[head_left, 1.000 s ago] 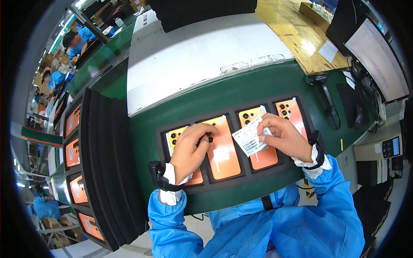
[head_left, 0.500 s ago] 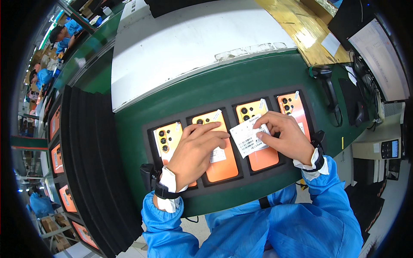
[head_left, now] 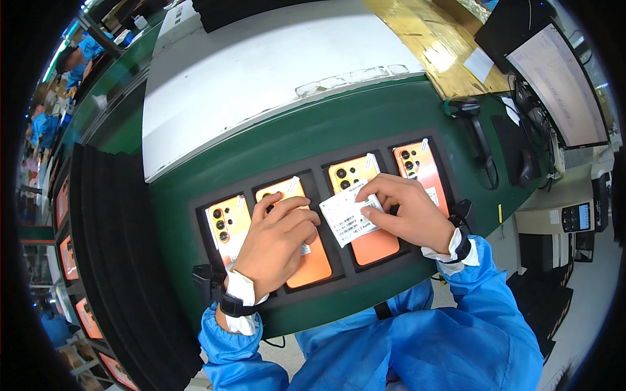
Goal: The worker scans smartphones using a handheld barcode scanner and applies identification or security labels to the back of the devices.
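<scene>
A dark foam tray (head_left: 197,225) holds a row of orange smartphones, backs up, each with a dark camera cluster and a small white tab at its top. My left hand (head_left: 277,238) rests over the second phone (head_left: 311,270) from the left, its fingers bent and apart, the thumb hidden. It partly covers the first phone (head_left: 228,218) too. Pinched between my right thumb and fingers is a white printed label sheet (head_left: 336,212). My right hand (head_left: 411,212) holds this sheet tilted over the third phone (head_left: 375,247). The rightmost phone (head_left: 425,171) lies partly behind that hand.
Stacked black trays (head_left: 120,260) with more orange phones stand at left. A white board (head_left: 261,78) lies beyond the phones. On the right are a barcode scanner (head_left: 476,127), a mouse (head_left: 525,168), a monitor (head_left: 557,85) and a printer (head_left: 554,215). Other people in blue sit far left.
The whole view has shifted, so the tray appears farther left. My left fingers have bent and drawn back slightly on the second phone. The right hand keeps its hold on the label sheet.
</scene>
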`<state>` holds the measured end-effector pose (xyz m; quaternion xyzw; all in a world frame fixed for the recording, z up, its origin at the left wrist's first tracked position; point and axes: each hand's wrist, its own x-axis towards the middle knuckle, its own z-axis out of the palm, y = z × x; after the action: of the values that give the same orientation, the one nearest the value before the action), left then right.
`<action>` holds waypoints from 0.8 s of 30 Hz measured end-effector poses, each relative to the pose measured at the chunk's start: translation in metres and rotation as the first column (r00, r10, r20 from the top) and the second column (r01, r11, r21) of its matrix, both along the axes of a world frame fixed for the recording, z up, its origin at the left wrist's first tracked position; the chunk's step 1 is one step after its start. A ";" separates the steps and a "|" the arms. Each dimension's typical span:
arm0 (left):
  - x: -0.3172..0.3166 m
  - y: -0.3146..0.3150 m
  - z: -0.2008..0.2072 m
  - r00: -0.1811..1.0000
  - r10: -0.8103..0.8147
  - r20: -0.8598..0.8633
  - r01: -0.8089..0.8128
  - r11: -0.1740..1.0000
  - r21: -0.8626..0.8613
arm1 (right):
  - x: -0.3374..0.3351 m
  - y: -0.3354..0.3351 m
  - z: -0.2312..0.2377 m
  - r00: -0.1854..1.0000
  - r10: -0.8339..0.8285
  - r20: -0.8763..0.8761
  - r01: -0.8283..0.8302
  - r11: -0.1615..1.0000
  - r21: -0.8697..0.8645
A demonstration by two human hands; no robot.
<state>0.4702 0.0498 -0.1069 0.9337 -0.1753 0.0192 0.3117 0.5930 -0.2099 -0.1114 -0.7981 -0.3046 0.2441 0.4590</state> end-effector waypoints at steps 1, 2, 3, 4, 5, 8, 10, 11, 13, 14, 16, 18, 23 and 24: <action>0.000 0.000 0.000 1.000 0.008 -0.001 -0.008 1.000 -0.005 | 0.000 0.000 0.000 1.000 -0.001 -0.004 0.001 1.000 -0.003; 0.000 0.000 -0.001 1.000 0.017 -0.002 -0.017 1.000 -0.009 | 0.000 0.000 0.000 1.000 -0.001 0.011 0.001 1.000 0.018; 0.000 0.001 -0.001 1.000 0.016 -0.002 -0.016 1.000 -0.009 | 0.000 0.000 0.000 1.000 -0.001 0.008 0.001 1.000 0.003; 0.000 0.002 -0.001 0.999 0.047 0.021 -0.046 0.998 -0.049 | 0.000 0.000 0.000 1.000 -0.002 -0.004 0.002 1.000 -0.026; 0.000 0.002 -0.001 0.996 0.078 0.043 -0.074 0.993 -0.090 | 0.001 0.000 0.000 1.000 -0.002 0.005 0.002 1.000 -0.010; 0.000 0.005 0.000 0.987 0.149 0.054 -0.140 0.979 -0.149 | 0.001 0.001 0.000 0.999 0.013 0.050 -0.013 1.000 0.008; -0.001 0.006 0.001 0.978 0.205 0.028 -0.198 0.966 -0.169 | 0.001 0.001 0.001 0.999 0.015 0.051 -0.013 0.999 -0.038; -0.001 0.005 0.002 0.963 0.270 -0.004 -0.266 0.946 -0.184 | 0.001 0.000 0.002 0.998 0.020 0.061 -0.020 1.000 -0.013; -0.002 0.003 0.001 0.986 0.167 0.007 -0.164 0.976 -0.146 | 0.001 -0.001 0.002 1.000 0.008 0.006 -0.008 1.000 -0.007; -0.003 0.002 0.001 0.997 0.072 0.011 -0.070 0.992 -0.105 | 0.002 -0.001 0.002 1.000 0.002 0.017 -0.002 1.000 -0.002; -0.005 -0.004 0.000 0.998 -0.057 -0.015 0.057 0.998 -0.026 | 0.003 -0.002 0.001 1.000 0.016 -0.018 -0.016 0.999 -0.050; -0.004 -0.003 0.000 0.999 -0.042 0.004 0.042 0.999 -0.014 | 0.003 -0.001 -0.002 0.996 0.013 -0.092 -0.010 0.999 0.035; -0.007 -0.005 0.003 0.998 -0.017 0.066 0.022 0.997 -0.075 | 0.001 0.000 0.002 0.953 -0.028 -0.301 0.113 0.956 0.270; -0.008 -0.003 0.006 0.994 -0.016 0.111 0.028 0.993 -0.112 | 0.000 0.002 0.005 0.958 -0.025 -0.287 0.108 0.955 0.277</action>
<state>0.4623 0.0464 -0.1013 0.9100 -0.2010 0.0771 0.3543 0.5928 -0.2082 -0.1065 -0.6894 -0.2416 0.2917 0.6175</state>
